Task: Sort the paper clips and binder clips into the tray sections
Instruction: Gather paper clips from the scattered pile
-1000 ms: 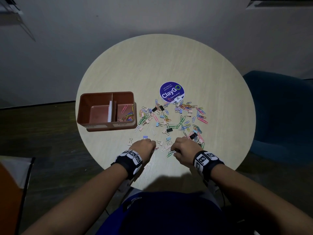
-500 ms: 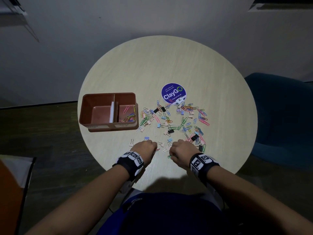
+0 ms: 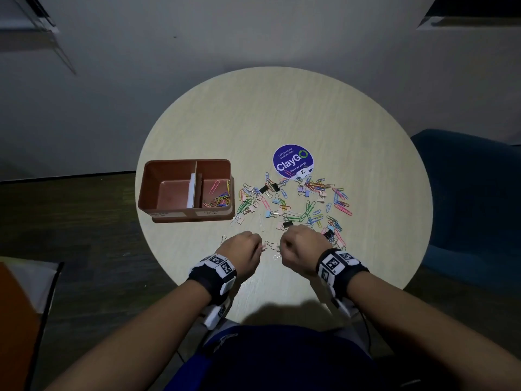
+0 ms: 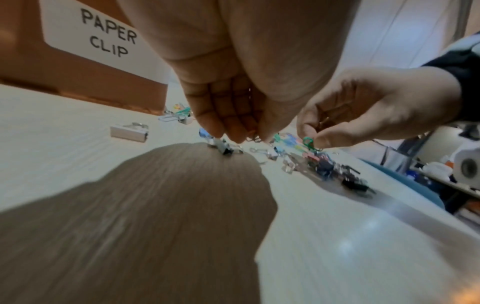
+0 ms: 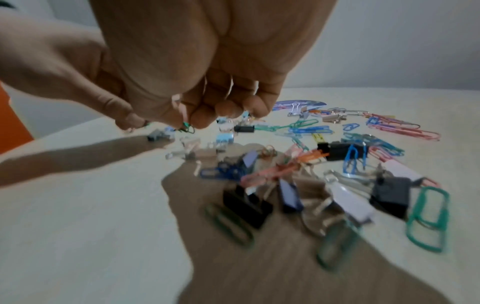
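A brown two-section tray (image 3: 186,162) stands at the table's left. Its right section, labelled PAPER CLIP (image 4: 109,39), holds several coloured paper clips (image 3: 220,197); the left section shows only a bare floor. Loose paper clips and binder clips (image 3: 296,204) lie scattered mid-table. My right hand (image 3: 283,245) hovers over the near edge of the pile and pinches a green paper clip (image 4: 309,142) with a pink one (image 5: 183,111) above it. My left hand (image 3: 258,245) is close beside it, fingers bunched downward, a thin wire clip (image 4: 253,137) showing between fingertips and thumb, just above a small binder clip (image 4: 223,148).
A round blue ClayGO sticker (image 3: 293,162) lies behind the pile. The round table (image 3: 267,114) is bare at the back. A dark blue chair (image 3: 465,193) stands at the right, and an orange object (image 3: 14,320) sits low at the left.
My right hand has shifted left toward the left hand and lifted the green paper clip that lay on the table by its fingers. The left hand has hardly moved.
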